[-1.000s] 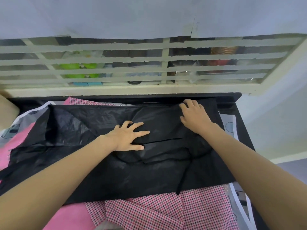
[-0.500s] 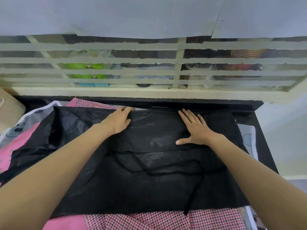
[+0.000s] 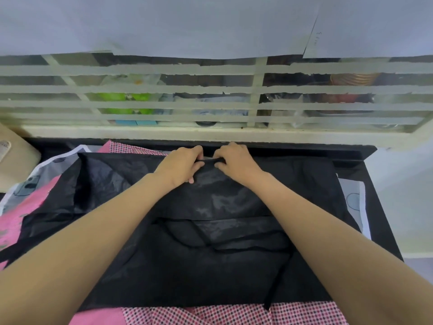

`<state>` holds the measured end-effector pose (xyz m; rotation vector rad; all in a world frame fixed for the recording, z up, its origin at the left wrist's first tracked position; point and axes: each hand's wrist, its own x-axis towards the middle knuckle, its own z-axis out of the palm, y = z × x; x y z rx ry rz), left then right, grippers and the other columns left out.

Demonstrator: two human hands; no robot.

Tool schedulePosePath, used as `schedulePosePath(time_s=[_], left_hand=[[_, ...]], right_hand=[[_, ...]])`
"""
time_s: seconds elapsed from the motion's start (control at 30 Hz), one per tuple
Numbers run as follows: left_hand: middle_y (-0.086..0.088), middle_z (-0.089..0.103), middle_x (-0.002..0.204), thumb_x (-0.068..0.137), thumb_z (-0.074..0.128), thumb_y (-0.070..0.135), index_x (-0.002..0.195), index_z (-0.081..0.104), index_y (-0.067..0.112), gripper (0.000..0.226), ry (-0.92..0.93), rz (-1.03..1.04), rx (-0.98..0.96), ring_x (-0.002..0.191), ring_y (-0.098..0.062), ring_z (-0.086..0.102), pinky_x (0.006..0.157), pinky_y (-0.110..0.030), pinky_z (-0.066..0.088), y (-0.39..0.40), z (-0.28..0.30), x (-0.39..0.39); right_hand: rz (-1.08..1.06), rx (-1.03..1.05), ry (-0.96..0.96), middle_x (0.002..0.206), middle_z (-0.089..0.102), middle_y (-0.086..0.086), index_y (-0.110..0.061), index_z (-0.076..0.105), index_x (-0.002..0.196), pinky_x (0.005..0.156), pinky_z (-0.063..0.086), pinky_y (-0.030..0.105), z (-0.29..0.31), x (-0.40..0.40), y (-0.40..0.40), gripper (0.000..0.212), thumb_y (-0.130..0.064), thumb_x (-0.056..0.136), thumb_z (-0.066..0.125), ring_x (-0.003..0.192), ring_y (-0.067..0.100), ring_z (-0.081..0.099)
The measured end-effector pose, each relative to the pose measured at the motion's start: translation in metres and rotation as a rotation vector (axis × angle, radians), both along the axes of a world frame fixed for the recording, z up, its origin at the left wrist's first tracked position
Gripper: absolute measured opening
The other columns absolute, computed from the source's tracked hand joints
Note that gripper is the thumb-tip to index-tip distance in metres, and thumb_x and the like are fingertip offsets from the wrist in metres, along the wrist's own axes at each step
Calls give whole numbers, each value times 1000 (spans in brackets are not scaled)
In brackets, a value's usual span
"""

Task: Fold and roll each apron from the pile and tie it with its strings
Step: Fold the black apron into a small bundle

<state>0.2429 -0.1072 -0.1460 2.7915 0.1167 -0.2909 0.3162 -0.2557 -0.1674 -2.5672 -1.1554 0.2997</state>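
Nearest the camera, a pink checked apron (image 3: pixel 234 315) lay at the front edge of the pile, partly covered by the black apron (image 3: pixel 187 266) spread flat across the top. A black string (image 3: pixel 276 285) of that apron trailed down over its near right part, its end reaching onto the checked cloth. Further strings (image 3: pixel 210 242) lay looped across the middle of the black fabric. At the left a plain pink apron (image 3: pixel 14 221) and a grey-and-white patterned one (image 3: pixel 30 181) showed from beneath; a white-edged cloth (image 3: pixel 356 202) showed at the right. All rested on a dark table (image 3: pixel 379 221).

At the far edge of the black apron both hands worked close together. The left hand (image 3: pixel 181 164) pinched the far hem with curled fingers, and the right hand (image 3: pixel 235 160) gripped the same hem just beside it, the fabric raised slightly between them.

Beyond the table stood a cream slatted window frame (image 3: pixel 210 134). Behind its glass sat a green container (image 3: pixel 121 102) and an orange bowl (image 3: pixel 351 78); their contents could not be made out through the slats.
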Motion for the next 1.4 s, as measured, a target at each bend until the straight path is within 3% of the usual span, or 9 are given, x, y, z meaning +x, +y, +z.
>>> schedulePosePath(time_s=[0.23, 0.4, 0.57, 0.67, 0.87, 1.03, 1.17, 1.27, 1.4], left_hand=[[-3, 64, 72, 97, 47, 18, 86, 43, 13, 13, -51, -47, -7, 67, -15, 67, 73, -36, 52, 4, 4, -3], [-3, 59, 72, 97, 46, 16, 85, 41, 12, 14, -15, 25, 7, 69, -19, 67, 69, -32, 50, 15, 5, -7], [-7, 64, 75, 95, 48, 16, 82, 40, 17, 16, -1, 31, 4, 72, -21, 68, 73, -38, 52, 22, 11, -12], [-11, 66, 83, 93, 47, 16, 88, 42, 15, 7, -13, 31, -7, 80, -29, 66, 78, -43, 50, 12, 16, -9], [-2, 63, 73, 95, 45, 13, 92, 40, 15, 5, -40, -14, -114, 72, -20, 68, 74, -39, 51, 4, 24, -20], [-11, 67, 98, 93, 49, 12, 107, 54, 11, 14, 140, -21, 29, 86, -21, 66, 78, -32, 46, 35, 24, -35], [-14, 62, 116, 97, 43, 17, 113, 60, 8, 25, 163, 64, 293, 104, -31, 58, 87, -36, 45, 77, 19, -62], [-10, 61, 119, 98, 40, 20, 115, 61, 12, 29, 66, 118, 303, 105, -29, 58, 87, -35, 44, 90, 21, -75], [-10, 62, 116, 98, 40, 20, 110, 62, 10, 27, -15, 141, 302, 102, -30, 58, 83, -38, 47, 86, 32, -84]], right_hand=[[-28, -286, -18, 116, 64, 8, -14, 63, 117, 93, 34, 37, 24, 22, -39, 26, -20, 98, 46, 108, 28, 56], [-145, -479, -63, 116, 60, 11, -12, 58, 118, 80, 34, 33, 40, 36, -98, 34, 0, 92, 41, 105, 29, 56], [-273, -684, -123, 115, 58, 12, -6, 53, 115, 92, 37, 37, 59, 34, -136, 30, 5, 89, 41, 103, 29, 56], [-173, -529, -71, 116, 57, 14, -6, 51, 118, 84, 39, 33, 64, 28, -108, 29, -3, 90, 46, 105, 30, 53], [119, -242, 116, 134, 51, 11, -13, 42, 137, 98, 42, 37, 54, -10, 10, 51, -18, 89, 58, 120, 28, 48], [56, -344, 3, 110, 63, 10, -9, 65, 107, 74, 44, 30, 50, -10, 22, 22, -5, 89, 53, 100, 28, 59], [-15, -342, 29, 113, 62, 9, -12, 66, 114, 79, 50, 34, 54, -9, 7, 27, -6, 90, 53, 100, 28, 59], [-19, -327, 58, 115, 62, 10, -11, 63, 115, 75, 46, 31, 63, -12, 0, 25, -15, 91, 55, 101, 28, 58], [-4, -489, 127, 123, 57, 10, -9, 51, 129, 81, 47, 33, 79, -23, -11, 47, -22, 86, 65, 106, 28, 56]])
